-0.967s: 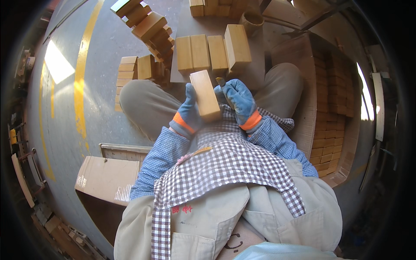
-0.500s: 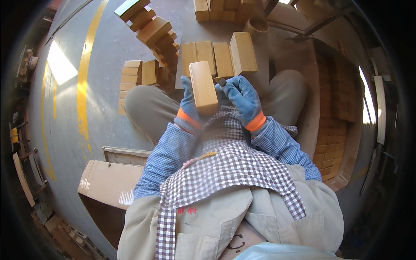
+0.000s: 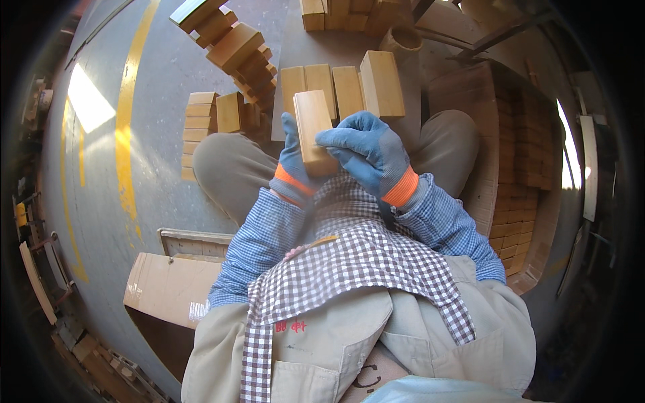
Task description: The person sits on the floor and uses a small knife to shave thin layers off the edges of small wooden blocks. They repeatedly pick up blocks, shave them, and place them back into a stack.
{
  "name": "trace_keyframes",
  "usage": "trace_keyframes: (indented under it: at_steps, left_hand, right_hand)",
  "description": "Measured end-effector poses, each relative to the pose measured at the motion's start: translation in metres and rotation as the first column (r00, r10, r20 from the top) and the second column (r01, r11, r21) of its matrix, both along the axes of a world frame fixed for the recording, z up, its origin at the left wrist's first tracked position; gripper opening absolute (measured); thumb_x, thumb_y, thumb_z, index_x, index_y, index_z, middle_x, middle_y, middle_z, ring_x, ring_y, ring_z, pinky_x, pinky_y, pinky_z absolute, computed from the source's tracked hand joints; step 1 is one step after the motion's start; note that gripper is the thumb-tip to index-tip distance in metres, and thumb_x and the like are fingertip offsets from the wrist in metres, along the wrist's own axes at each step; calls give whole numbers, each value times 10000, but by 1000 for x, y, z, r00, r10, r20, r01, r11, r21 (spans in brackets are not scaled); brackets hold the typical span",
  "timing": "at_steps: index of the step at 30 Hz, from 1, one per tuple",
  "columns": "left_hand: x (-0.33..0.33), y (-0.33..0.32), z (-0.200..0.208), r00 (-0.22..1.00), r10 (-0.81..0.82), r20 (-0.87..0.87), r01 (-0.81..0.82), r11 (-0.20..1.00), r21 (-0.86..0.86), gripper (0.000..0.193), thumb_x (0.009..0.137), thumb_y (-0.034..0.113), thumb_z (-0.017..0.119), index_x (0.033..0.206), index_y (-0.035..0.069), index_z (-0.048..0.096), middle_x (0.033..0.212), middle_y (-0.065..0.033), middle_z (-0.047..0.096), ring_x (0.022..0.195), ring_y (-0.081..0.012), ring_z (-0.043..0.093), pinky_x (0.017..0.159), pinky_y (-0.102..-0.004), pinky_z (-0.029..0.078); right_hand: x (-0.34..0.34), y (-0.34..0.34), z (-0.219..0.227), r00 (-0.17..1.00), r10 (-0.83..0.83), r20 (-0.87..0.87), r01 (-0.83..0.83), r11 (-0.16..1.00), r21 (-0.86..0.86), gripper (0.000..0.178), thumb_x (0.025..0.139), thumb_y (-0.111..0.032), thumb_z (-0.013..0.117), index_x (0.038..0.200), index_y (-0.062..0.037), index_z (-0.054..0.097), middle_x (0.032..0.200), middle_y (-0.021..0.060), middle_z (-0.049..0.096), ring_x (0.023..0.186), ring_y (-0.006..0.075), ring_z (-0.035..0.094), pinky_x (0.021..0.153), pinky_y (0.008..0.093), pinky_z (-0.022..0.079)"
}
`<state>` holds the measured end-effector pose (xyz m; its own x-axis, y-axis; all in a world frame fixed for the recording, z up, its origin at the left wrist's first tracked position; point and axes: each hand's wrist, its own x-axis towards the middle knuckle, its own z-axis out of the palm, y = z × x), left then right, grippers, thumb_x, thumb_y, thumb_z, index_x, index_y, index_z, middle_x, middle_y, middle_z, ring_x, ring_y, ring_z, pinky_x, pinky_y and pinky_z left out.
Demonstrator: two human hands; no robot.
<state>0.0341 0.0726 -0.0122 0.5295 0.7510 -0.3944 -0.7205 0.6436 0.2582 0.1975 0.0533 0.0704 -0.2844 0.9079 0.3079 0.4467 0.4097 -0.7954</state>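
In front of my lap, my left hand (image 3: pixel 293 161), in a blue glove with an orange cuff, is closed round a pale wooden block (image 3: pixel 313 121) held upright. The block's long smooth face is turned up toward me. My right hand (image 3: pixel 371 153), gloved the same way, is pinched, its fingertips on the block's right side and face. A small dark piece showed in that pinch half a second ago; the fingers now cover it. Just beyond, several wooden blocks (image 3: pixel 348 91) stand in a row on a grey work surface (image 3: pixel 410 127), the rightmost the tallest.
More blocks (image 3: pixel 349 15) and a round tube-like container (image 3: pixel 403 41) stand at the back. Left, a stepped stack of blocks (image 3: pixel 235 50) rises by a lower pile (image 3: pixel 200 124). A carton (image 3: pixel 485 195) packed with blocks sits right; an open cardboard box (image 3: pixel 168 282) is lower left.
My right hand has moved left and onto the block, hiding the small dark piece. The block has shifted only slightly in my left hand.
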Motion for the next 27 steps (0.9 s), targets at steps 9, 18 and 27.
trace_keyframes:
  at_steps: [9,18,27]
  left_hand:
    - [1,0,7,998,-11,-68,10,1000,-20,909,738,761,545,1290,49,417,1109,-164,537,1066,-297,578,893,-451,543]
    - [0,1,-4,998,-42,-44,43,999,18,896,731,777,536,1265,65,441,1071,-157,546,1029,-293,589,845,-435,566]
    - [-1,3,-12,999,-28,-37,27,1000,-4,847,722,783,537,1172,67,490,984,-121,562,930,-248,603,789,-391,578]
  right_hand:
    - [-2,1,9,978,26,208,-35,999,42,174,820,-148,690,990,-119,711,841,60,597,767,217,600,654,321,526]
    - [-1,-8,12,942,34,334,-108,973,206,225,788,-121,713,1012,-143,705,809,14,585,725,171,565,601,277,510]
    - [4,-12,13,921,64,384,-162,960,227,234,759,-134,720,992,-140,699,835,9,600,752,166,583,598,264,519]
